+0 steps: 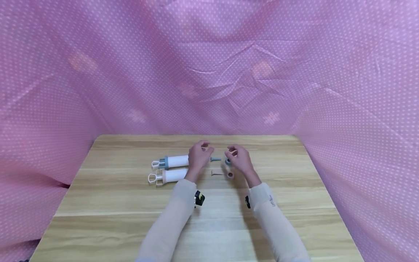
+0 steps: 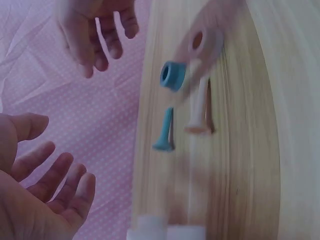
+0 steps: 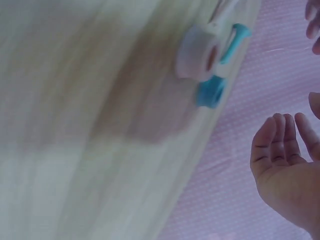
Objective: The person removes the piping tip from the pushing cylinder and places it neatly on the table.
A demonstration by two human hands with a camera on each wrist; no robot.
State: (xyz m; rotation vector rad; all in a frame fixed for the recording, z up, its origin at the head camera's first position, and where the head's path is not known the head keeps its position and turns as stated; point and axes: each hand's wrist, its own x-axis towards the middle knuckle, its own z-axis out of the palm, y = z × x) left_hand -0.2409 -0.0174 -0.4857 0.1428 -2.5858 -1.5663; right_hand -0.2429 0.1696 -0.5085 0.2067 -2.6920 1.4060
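My left hand (image 1: 199, 157) is held over the front ends of two white tubes, its fingers loosely bent and nothing in them. These are a teal-collared tube (image 1: 178, 161) and a pink-collared tube (image 1: 175, 175), both lying with wire-like handles to the left. Facing it, my right hand (image 1: 240, 159) hovers beside the teal ring cap (image 2: 173, 75), fingers relaxed and holding nothing. Between the hands lie a slim teal nozzle (image 2: 165, 131) and a pale pink nozzle (image 2: 198, 112). A pale pink ring cap (image 1: 230, 175) sits nearer me. Both hands appear apart in the left wrist view.
The wood-grain table (image 1: 209, 225) carries all these parts near its far edge. Pink dotted cloth (image 1: 209, 72) hangs behind it and along both sides. A dark wrist device (image 1: 199, 198) is strapped at the left sleeve, another (image 1: 247, 202) at the right.
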